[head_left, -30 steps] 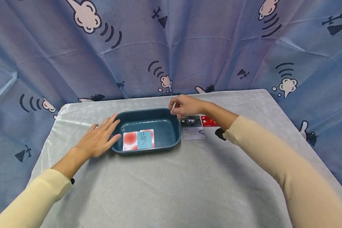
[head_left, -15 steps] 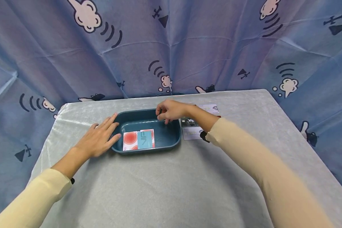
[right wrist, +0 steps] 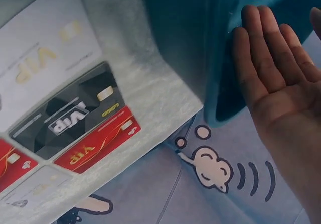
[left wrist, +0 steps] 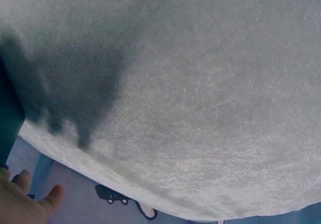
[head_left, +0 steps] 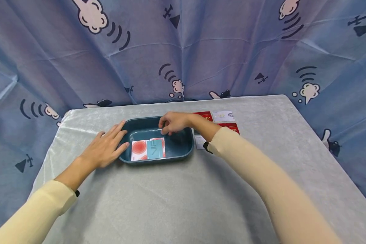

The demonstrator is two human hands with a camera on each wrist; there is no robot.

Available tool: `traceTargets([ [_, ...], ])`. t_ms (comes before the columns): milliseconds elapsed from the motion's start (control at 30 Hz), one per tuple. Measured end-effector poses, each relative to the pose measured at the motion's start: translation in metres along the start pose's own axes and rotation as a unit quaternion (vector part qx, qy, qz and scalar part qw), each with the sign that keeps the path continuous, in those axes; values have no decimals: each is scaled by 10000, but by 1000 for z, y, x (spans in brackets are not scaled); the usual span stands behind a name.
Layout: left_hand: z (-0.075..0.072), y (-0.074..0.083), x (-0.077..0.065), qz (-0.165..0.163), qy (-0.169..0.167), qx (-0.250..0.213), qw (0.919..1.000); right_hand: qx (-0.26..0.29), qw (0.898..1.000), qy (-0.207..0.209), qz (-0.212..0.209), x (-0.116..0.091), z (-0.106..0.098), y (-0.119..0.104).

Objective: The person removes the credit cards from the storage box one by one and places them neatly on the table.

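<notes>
My left hand (head_left: 105,147) rests against the left rim of a dark teal oblong bin (head_left: 158,162). Its fingers are straight and spread. Inside the bin lie a white card with a red circle (head_left: 139,150), a light teal VIP card (head_left: 154,149) and another red-and-white card partly under it. My right hand (head_left: 176,121) hangs over the bin's right half, thumb and index finger near each other. In the right wrist view the fingers (right wrist: 268,53) look fairly straight. Whether a card is pinched edge-on between thumb and index finger cannot be told.
Right of the bin lie several VIP cards: a red one (head_left: 203,115), a white one (head_left: 222,116), another red one (head_left: 230,127), a black one (right wrist: 70,116) and a pale one (head_left: 200,142). A grey cloth covers the table (head_left: 158,200). A patterned blue curtain (head_left: 183,51) hangs behind.
My right hand has moved left from the bin's right corner, with a thin pale edge between its fingers at first, to inside the bin's rim. The left hand and the binned cards stay put.
</notes>
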State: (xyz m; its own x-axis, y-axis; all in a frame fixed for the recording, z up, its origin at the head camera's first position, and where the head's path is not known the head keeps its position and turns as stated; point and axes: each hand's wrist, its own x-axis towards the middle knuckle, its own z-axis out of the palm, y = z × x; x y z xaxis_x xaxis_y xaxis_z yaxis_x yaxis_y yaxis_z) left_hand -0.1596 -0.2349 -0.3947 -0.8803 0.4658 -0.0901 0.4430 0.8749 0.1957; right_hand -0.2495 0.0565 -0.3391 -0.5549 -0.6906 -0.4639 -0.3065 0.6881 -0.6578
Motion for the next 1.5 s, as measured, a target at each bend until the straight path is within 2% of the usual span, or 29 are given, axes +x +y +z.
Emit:
traceTargets([
  [533, -1, 1, 0, 15, 64, 23, 10000, -178, 9982, -521, 221, 19, 9, -19],
  [900, 1, 0, 1, -26, 134, 20, 9999, -657, 9964, -469, 250, 30, 16, -20],
  [1267, 2, 0, 2, 4, 150, 1, 9999, -650, 9965, -505, 131, 29, 19, -21],
  [1500, 2, 1, 1, -37, 108, -17, 9999, -852, 9953, -457, 61, 29, 21, -23],
])
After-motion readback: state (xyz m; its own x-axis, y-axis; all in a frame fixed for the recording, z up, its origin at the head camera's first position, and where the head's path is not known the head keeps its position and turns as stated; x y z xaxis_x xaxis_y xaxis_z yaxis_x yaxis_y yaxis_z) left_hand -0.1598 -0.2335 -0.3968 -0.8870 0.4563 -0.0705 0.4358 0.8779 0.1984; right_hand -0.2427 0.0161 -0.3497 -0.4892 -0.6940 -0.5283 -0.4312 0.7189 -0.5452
